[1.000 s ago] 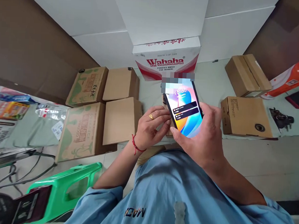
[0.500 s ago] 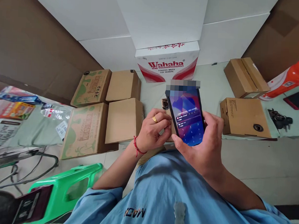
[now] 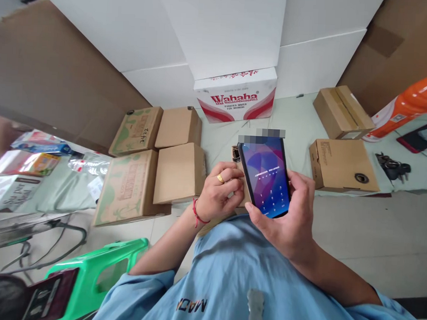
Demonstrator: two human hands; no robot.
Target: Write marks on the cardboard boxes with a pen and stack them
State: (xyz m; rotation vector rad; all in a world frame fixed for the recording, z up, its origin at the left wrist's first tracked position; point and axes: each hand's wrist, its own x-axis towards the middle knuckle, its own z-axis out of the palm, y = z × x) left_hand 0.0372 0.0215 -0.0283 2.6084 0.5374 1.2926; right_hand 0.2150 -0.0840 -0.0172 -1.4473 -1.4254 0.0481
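The head view showed the right hand's (image 3: 291, 219) grip wrapped around a phone (image 3: 266, 174), thumb along its near left corner and fingers at its right edge. The phone stood out in front of the person's body, leaning slightly, its screen lit blue and purple with a number keypad. The left hand (image 3: 222, 189) was just beside the phone's left edge, its grip curled inward; whether it pinched anything could not be told. It wore a gold ring (image 3: 220, 179), and a red string bracelet (image 3: 197, 214) circled the wrist. A brown box lay behind the phone, mostly hidden. Farther out on the counter (image 3: 287, 116), four cardboard boxes (image 3: 179, 172) sat grouped to the left, two of them printed in green. A white-and-red Wahaha carton (image 3: 234, 104) stood beyond the phone, against white panels (image 3: 223, 31). To the right were two more brown cartons (image 3: 342, 164), with a bunch of keys (image 3: 394, 167) beside the nearer one. A green stool (image 3: 82, 263) stood at lower left.
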